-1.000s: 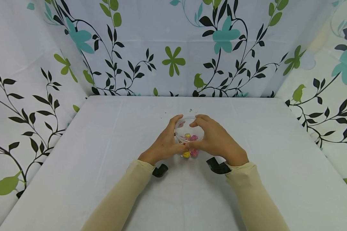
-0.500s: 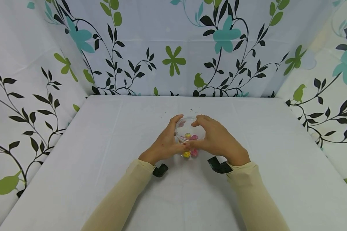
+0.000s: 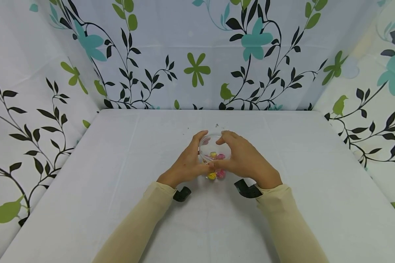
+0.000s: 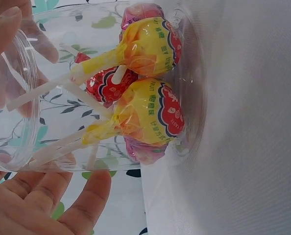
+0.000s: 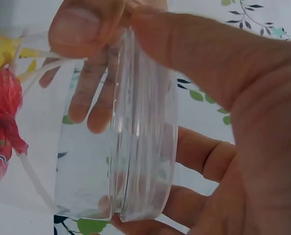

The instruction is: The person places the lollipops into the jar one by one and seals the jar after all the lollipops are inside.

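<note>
A clear plastic jar (image 4: 192, 63) stands upright at the middle of the white table, several wrapped lollipops inside. In the left wrist view, yellow-wrapped lollipops (image 4: 148, 110) lie heads down with white sticks toward the mouth, and a red lollipop (image 4: 109, 85) sits behind them. Pink wrappers show too. My left hand (image 3: 185, 164) grips the jar's upper body from the left. On top is a clear screw lid (image 5: 153, 147), seated on the rim; my right hand (image 3: 247, 160) holds it between thumb and curled fingers. Both thumbs meet at the near side, hiding part of the jar.
The white tabletop (image 3: 118, 153) spreads around the jar. Small dark marks (image 3: 217, 125) lie behind it. A leaf-patterned curtain (image 3: 197, 69) hangs along the back and both sides. Black straps (image 3: 182, 194) show at the wrists.
Both hands stay around the jar and lid. The right hand shifts very slightly right, then back left; the jar and lollipops keep their place.
</note>
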Available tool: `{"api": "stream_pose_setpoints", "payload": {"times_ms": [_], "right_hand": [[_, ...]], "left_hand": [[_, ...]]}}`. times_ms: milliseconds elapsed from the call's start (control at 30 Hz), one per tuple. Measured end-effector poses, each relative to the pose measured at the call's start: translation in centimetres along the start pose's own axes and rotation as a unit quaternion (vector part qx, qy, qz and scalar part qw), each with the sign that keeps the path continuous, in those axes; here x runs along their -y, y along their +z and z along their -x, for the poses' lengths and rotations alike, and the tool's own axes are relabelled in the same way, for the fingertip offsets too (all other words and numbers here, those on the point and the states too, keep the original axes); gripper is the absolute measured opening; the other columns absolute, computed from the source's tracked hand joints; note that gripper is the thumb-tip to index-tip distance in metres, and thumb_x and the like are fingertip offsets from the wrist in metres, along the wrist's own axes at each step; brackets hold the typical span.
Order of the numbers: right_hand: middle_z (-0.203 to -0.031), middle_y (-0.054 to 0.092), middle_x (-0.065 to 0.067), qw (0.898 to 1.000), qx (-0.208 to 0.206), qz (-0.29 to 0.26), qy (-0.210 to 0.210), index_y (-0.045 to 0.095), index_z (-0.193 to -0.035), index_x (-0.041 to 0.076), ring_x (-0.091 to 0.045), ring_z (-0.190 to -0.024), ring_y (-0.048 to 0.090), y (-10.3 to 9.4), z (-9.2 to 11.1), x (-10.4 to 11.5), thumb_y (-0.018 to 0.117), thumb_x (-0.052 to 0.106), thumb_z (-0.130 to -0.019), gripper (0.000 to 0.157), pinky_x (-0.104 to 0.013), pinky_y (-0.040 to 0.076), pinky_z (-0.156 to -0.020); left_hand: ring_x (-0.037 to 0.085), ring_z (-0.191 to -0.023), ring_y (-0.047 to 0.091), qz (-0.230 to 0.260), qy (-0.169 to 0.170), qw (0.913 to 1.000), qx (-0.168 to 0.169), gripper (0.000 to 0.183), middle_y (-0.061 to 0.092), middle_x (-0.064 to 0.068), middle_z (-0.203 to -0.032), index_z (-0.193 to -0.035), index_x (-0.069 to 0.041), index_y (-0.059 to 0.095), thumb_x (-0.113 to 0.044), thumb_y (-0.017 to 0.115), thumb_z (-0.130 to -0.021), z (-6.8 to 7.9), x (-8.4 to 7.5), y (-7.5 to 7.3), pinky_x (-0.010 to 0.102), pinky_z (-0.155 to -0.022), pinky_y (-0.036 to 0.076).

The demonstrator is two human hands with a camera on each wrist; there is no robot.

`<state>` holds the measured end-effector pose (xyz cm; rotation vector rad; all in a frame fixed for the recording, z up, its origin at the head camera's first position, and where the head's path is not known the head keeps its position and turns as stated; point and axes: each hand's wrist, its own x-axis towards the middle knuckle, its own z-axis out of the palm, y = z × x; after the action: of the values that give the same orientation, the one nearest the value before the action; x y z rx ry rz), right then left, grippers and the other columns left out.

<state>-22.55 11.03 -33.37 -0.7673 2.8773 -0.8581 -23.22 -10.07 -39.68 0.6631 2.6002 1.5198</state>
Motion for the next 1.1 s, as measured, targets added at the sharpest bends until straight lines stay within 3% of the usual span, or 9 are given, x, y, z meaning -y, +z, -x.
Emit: {"api": "stream_pose_setpoints", "payload": {"times_ms": [233, 500, 833, 1100], "right_hand": [[-0.142, 0.055, -0.016, 0.998, -0.037, 0.05, 0.012, 0.061, -0.122, 0.006, -0.038, -0.126, 0.055, 0.63, -0.12, 0.25, 0.09, 0.052, -0.077, 0.07, -0.055, 0.052, -0.099], [-0.155, 0.049, -0.015, 1.0, -0.012, 0.005, -0.016, 0.06, -0.124, 0.006, -0.036, -0.144, 0.046, 0.49, -0.07, 0.07, 0.088, 0.04, -0.084, 0.06, -0.057, 0.041, -0.115], [-0.146, 0.056, -0.014, 0.998, -0.031, 0.048, 0.004, 0.061, -0.124, 0.007, -0.039, -0.128, 0.055, 0.68, -0.02, 0.26, 0.089, 0.049, -0.08, 0.067, -0.056, 0.052, -0.099], [-0.155, 0.05, -0.017, 1.0, -0.007, 0.009, -0.009, 0.062, -0.128, 0.006, -0.039, -0.143, 0.047, 0.07, 0.24, -0.02, 0.088, 0.039, -0.085, 0.059, -0.059, 0.041, -0.114]], "left_hand": [[0.036, -0.137, 0.05, 0.001, 0.008, 1.0, 0.001, 0.109, 0.041, 0.01, -0.157, -0.164, -0.024, 0.015, -0.021, 0.089, -0.083, 0.07, 0.12, -0.12, 0.055, -0.112, 0.045], [0.035, -0.137, 0.051, 0.004, 0.008, 1.0, -0.003, 0.11, 0.042, 0.008, -0.156, -0.164, -0.024, 0.016, -0.031, 0.09, -0.083, 0.01, 0.32, -0.11, 0.055, -0.112, 0.045], [0.037, -0.138, 0.05, -0.001, 0.011, 0.9999, 0.003, 0.11, 0.041, 0.01, -0.157, -0.164, -0.024, 0.015, -0.023, 0.09, -0.083, -0.01, 0.23, -0.07, 0.056, -0.111, 0.045], [0.036, -0.141, 0.048, -0.009, -0.001, 1.0, -0.002, 0.11, 0.04, 0.007, -0.159, -0.164, -0.027, 0.016, -0.036, 0.089, -0.082, 0.09, 0.04, -0.08, 0.057, -0.113, 0.043]]}}
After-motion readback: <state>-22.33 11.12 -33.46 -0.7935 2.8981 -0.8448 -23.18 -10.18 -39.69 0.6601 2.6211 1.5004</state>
